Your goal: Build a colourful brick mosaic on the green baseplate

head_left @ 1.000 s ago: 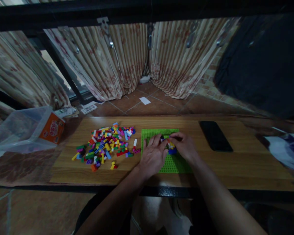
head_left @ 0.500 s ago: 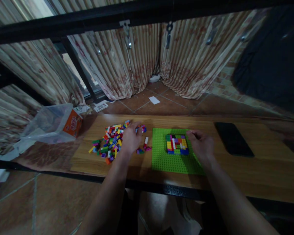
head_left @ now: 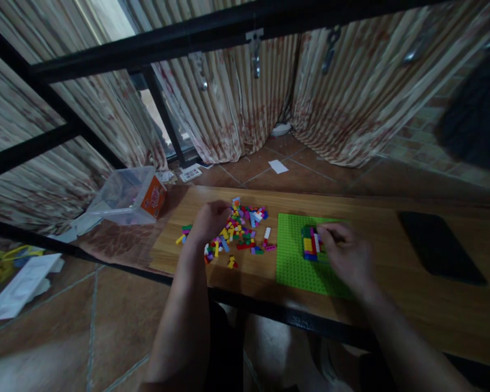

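A loose pile of coloured toy bricks (head_left: pixel 239 228) lies on the wooden tabletop. My left hand (head_left: pixel 210 222) is over the pile's left part, its fingers curled in; what they hold, if anything, is hidden. To the right lies a green baseplate (head_left: pixel 289 269) bearing a low block of multicoloured bricks (head_left: pixel 310 244). Above the right part of that block is my right hand (head_left: pixel 347 253), thumb and fingertips pinched together. Whatever is in the pinch is too small to make out, and the hand covers much of the block.
A black phone-like slab (head_left: pixel 441 247) lies at the right of the wooden table (head_left: pixel 237 277). Past the table's left end stands a clear plastic box (head_left: pixel 124 198) with an orange label. Curtains (head_left: pixel 245 109) hang beyond, and a white paper (head_left: pixel 278 166) is on the tiled floor.
The view has swung left. My left hand has moved left across the pile, uncovering bricks at its right side. My right hand has shifted from the block's right edge to over it.
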